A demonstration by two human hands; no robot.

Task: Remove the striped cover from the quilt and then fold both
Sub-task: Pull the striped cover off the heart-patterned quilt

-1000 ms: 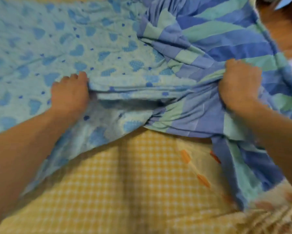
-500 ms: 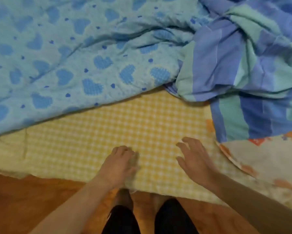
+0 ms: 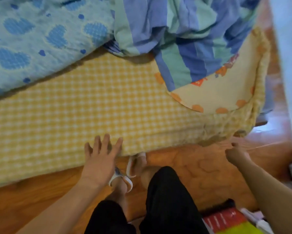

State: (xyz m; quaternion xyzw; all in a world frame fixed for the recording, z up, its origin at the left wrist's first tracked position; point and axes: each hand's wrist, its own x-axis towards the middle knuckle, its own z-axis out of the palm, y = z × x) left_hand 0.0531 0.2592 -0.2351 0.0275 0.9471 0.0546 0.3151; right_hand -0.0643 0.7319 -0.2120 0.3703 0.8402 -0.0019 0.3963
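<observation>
The light blue quilt (image 3: 40,39) with darker blue hearts lies across the upper left of the bed. Beside it on the right, the blue and green striped cover (image 3: 184,31) is bunched in a heap, and its lower edge drapes toward the bed's corner. My left hand (image 3: 101,159) hovers flat with spread fingers over the near edge of the yellow checked sheet (image 3: 91,102) and holds nothing. My right hand (image 3: 234,154) is blurred, off the bed's near right corner above the floor, fingers loosely curled and empty. Both hands are well short of the quilt and cover.
A cream cloth with orange prints (image 3: 217,95) lies under the cover at the bed's right corner. I stand on a wooden floor (image 3: 201,174) in sandals (image 3: 123,179), my legs against the bed edge. Red and yellow items (image 3: 226,222) lie on the floor at the lower right.
Both hands let go of the quilt and the cover and pulled back to the bed's near edge. The view swung right; my right hand moved off the bed past its corner.
</observation>
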